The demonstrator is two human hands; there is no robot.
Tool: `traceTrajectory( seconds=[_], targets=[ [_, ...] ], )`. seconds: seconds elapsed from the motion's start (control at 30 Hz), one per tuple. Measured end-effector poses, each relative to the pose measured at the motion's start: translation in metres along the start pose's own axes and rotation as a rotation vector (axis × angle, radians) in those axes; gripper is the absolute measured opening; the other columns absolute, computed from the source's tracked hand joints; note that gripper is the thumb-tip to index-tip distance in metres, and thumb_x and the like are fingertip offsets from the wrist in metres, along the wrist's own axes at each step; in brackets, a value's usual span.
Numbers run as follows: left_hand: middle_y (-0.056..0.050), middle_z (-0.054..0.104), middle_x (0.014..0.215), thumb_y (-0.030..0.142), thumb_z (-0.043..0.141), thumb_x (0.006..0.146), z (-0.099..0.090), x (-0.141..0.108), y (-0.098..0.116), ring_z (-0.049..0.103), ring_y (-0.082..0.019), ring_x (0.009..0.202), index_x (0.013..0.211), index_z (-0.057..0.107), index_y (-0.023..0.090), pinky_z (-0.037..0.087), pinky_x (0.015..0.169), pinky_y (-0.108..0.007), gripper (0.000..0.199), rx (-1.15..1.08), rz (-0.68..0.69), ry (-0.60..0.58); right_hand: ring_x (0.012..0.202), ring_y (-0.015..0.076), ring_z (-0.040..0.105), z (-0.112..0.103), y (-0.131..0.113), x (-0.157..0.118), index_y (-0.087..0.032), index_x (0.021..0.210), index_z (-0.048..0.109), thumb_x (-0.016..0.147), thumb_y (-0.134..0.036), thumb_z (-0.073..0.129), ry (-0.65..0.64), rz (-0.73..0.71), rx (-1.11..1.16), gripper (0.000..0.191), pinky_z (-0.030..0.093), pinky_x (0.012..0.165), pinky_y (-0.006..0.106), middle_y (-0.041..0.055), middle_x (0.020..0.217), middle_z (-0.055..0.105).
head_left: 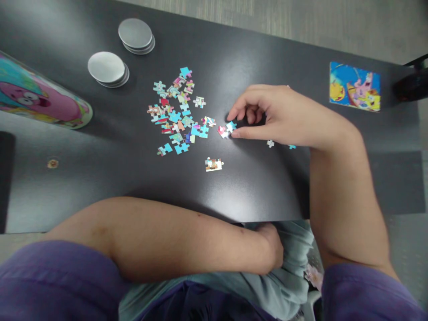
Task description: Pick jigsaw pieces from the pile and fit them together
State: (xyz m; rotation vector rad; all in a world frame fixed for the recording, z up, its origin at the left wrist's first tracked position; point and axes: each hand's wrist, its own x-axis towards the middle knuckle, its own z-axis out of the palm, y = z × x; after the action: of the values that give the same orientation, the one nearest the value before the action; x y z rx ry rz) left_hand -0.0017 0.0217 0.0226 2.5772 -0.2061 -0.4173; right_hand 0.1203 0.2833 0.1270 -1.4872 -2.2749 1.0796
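Note:
My right hand reaches over the dark table, with a small blue, white and red jigsaw piece between the tips of its thumb and index finger. The other fingers curl in toward the palm. Left of it lies a loose heap of jigsaw pieces, mostly light blue with red, pink and brown bits. Nearer to me sits a brown and white piece on its own. My left hand rests on my lap below the table edge, bent at the wrist; its fingers are hidden.
Two small stacks of silvery round discs stand at the back left, beside a printed cylindrical tin. A cartoon picture card lies at the right. Two more pieces, one white and one blue, show below my right wrist.

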Motion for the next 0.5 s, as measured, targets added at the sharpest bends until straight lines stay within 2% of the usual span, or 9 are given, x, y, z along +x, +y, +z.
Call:
traceTrajectory(
  seconds=[0.07,0.2,0.37,0.5],
  targets=[
    [0.004,0.09,0.078,0.023,0.101,0.093,-0.006,-0.003,-0.002,0.06,-0.018,0.046,0.088,0.1,0.043,0.058,0.057,-0.041,0.021,0.0,0.13,-0.06,0.096,0.0272,0.071,0.0,0.0,0.001,-0.03,0.118,0.088,0.105,-0.05,0.096,-0.008,0.01,-0.021,0.026,0.056,0.087,0.049,0.009,0.122,0.084],
    [0.003,0.095,0.088,0.017,0.094,0.103,-0.018,-0.008,-0.006,0.055,-0.017,0.042,0.09,0.101,0.04,0.055,0.053,-0.041,0.028,0.022,0.187,-0.113,0.096,0.0296,0.069,-0.003,-0.003,0.0,-0.034,0.108,0.086,0.102,-0.047,0.101,0.005,0.032,-0.044,0.021,0.054,0.085,0.049,0.0064,0.115,0.084],
    [0.005,0.091,0.079,0.016,0.094,0.105,-0.025,-0.01,-0.008,0.033,-0.015,0.035,0.086,0.099,0.04,0.056,0.05,-0.041,0.031,0.009,0.205,-0.102,0.099,0.0315,0.072,-0.005,-0.003,-0.002,-0.037,0.104,0.084,0.101,-0.04,0.105,0.012,0.074,-0.013,0.022,0.057,0.086,0.048,0.0029,0.105,0.085],
    [0.004,0.089,0.074,0.015,0.094,0.101,-0.02,-0.008,-0.005,0.027,-0.015,0.034,0.078,0.096,0.039,0.058,0.05,-0.041,0.034,-0.018,0.186,-0.068,0.092,0.0304,0.07,-0.002,-0.002,-0.001,-0.035,0.103,0.082,0.097,-0.034,0.104,0.029,0.015,-0.016,0.023,0.055,0.081,0.05,0.0035,0.1,0.083]
  ],
)
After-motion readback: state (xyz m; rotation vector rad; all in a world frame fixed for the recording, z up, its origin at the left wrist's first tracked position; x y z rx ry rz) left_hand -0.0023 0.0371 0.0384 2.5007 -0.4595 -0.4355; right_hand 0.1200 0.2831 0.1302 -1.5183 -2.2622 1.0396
